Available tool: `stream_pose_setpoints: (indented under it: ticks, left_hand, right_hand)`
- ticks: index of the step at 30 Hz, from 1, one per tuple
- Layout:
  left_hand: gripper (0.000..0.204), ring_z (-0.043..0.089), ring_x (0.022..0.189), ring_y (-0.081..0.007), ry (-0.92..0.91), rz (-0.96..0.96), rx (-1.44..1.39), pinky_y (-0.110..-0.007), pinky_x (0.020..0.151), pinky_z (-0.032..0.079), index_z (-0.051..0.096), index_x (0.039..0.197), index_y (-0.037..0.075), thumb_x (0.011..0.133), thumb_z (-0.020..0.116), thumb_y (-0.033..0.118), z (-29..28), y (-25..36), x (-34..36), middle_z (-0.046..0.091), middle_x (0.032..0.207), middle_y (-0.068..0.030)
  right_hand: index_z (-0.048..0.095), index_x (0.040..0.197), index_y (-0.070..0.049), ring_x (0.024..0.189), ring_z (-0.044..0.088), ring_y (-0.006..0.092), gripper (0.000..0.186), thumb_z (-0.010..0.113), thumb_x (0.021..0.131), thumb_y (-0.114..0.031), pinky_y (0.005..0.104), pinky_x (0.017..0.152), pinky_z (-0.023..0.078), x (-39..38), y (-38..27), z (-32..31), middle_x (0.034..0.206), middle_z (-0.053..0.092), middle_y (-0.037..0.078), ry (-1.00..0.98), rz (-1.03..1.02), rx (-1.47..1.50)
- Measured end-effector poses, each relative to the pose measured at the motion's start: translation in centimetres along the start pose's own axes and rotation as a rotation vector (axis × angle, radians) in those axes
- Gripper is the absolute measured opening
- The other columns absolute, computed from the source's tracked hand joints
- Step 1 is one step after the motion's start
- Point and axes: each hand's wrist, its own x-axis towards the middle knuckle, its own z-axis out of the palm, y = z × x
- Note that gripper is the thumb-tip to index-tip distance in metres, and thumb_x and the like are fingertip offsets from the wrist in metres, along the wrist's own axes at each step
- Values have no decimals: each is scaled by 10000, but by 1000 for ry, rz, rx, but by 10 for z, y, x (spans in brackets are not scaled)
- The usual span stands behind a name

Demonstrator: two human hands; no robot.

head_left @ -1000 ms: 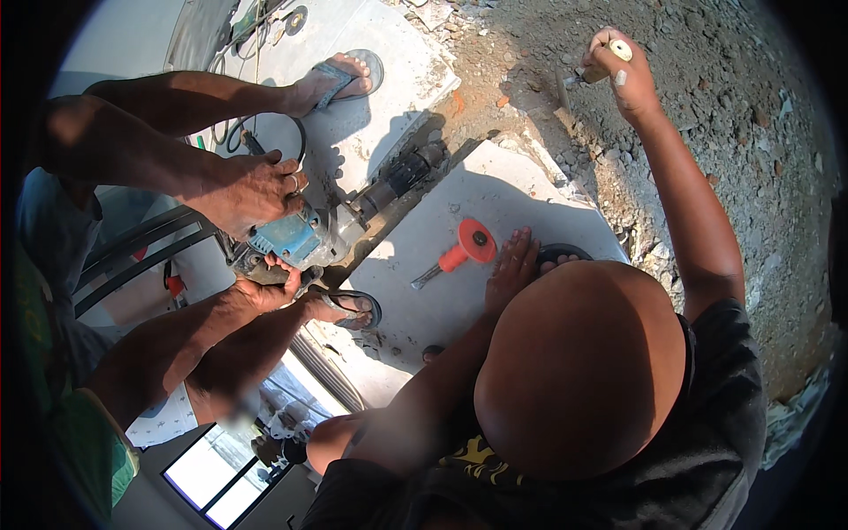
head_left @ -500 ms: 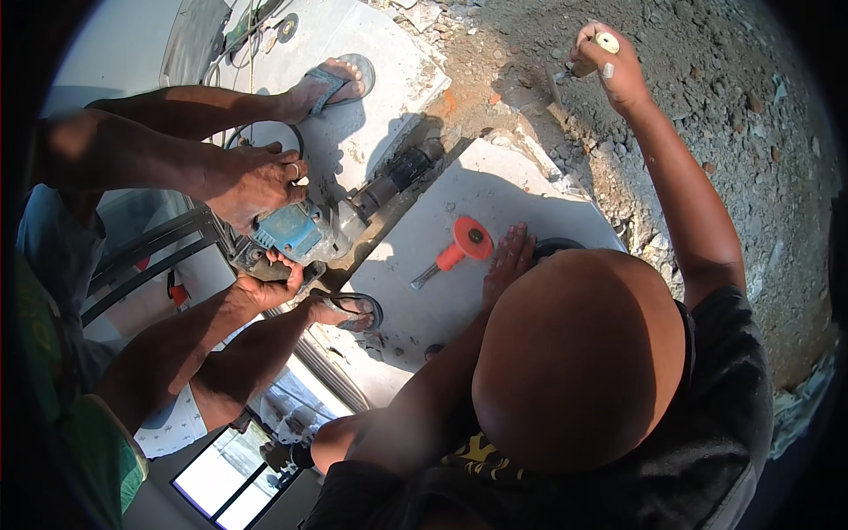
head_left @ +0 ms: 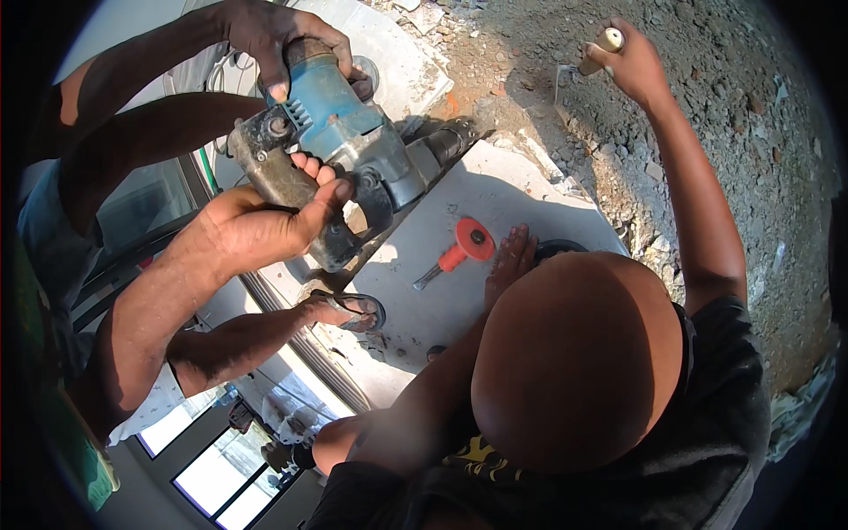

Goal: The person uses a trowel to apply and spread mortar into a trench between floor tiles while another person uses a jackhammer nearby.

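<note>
A blue and grey power hammer (head_left: 331, 110) lies diagonally at the upper middle. My left hand (head_left: 274, 40) grips the rear of its housing from above, and my right hand (head_left: 269, 228) grips the dark handle (head_left: 336, 238) below. The hammer's front end (head_left: 450, 141) points right, over the gap between white slabs. Right of my hands, a red-guarded chisel (head_left: 464, 243) lies on a slab (head_left: 397, 291), beside another person's left hand (head_left: 508, 261). That person's right hand (head_left: 632, 57) holds a pale-handled tool (head_left: 601, 49) with a thin metal part over the rubble.
The other person's head (head_left: 579, 367) and dark shirt fill the lower right. Broken rubble and soil (head_left: 742, 150) cover the right side. A sandaled foot (head_left: 353, 314) rests on the slab. Cables (head_left: 221, 75) lie at upper left. Bright windows (head_left: 221, 473) show at lower left.
My hands and the hammer have moved upward in the view, with its front end shifting right. My left hand has shifted onto the rear housing. The other person has barely moved.
</note>
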Motion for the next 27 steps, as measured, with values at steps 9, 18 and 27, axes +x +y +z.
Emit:
stream_pose_setpoints:
  ticks: [9,18,27]
  left_hand:
    - [527,365,1489,-347,16,27,128,-492,1217,331,491,1434,2,1018,554,320,-2,6,7,378,1589,-188]
    - [574,315,1512,-355,4,-24,49,-497,1227,307,441,1469,4,1007,554,325,-13,12,7,326,1618,-186]
    - [575,333,1501,-361,6,4,138,-486,1229,306,440,1459,-26,1003,543,308,-2,1,2,323,1614,-219]
  right_hand:
    - [703,1058,-29,973,704,388,275,737,791,-86,471,790,558,-2,-3,-20,956,728,208,-912,-40,-1047]
    - [735,1046,-93,868,706,346,275,748,875,-307,483,748,526,49,-88,9,880,732,139,-1028,-120,-743]
    - [740,1098,-125,1015,708,349,387,770,859,-427,474,857,578,56,-60,138,1046,749,110,-1259,-504,-943]
